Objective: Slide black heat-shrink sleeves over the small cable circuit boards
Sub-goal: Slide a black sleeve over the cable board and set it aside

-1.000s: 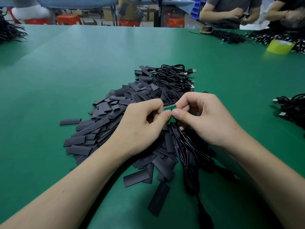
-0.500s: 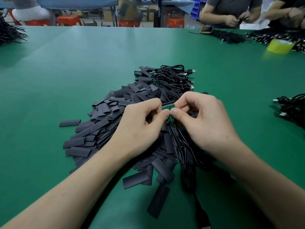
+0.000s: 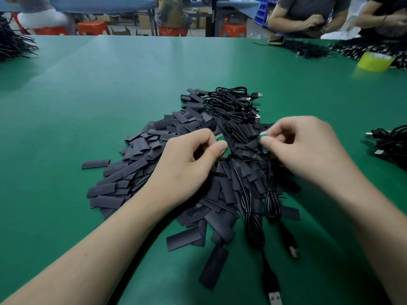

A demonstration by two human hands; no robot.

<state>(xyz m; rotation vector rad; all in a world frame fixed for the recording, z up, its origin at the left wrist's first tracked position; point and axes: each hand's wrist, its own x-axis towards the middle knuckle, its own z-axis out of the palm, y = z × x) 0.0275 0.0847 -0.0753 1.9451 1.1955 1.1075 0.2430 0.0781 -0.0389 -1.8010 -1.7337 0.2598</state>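
A heap of flat black heat-shrink sleeves point(image 3: 141, 172) covers the middle of the green table point(image 3: 110, 89). My left hand point(image 3: 189, 164) pinches a small green circuit board point(image 3: 222, 144) between thumb and forefinger; its black cable point(image 3: 248, 208) trails toward me and ends in a USB plug point(image 3: 274, 299). My right hand point(image 3: 308, 150) pinches a second green circuit board point(image 3: 263, 137), whose own black cable point(image 3: 272, 201) hangs down over the sleeves. The two boards are apart, about a hand's width between them.
A bundle of black USB cables point(image 3: 233, 104) lies just behind the sleeve heap. More cables point(image 3: 389, 142) sit at the right edge. A yellow tape roll point(image 3: 374, 60) and dark cable piles lie at the far right, where two other people work. Red stools stand beyond the table.
Both hands were together on joined boards at the centre. They have pulled apart, each hand carrying one board with its cable, the right hand moving rightward.
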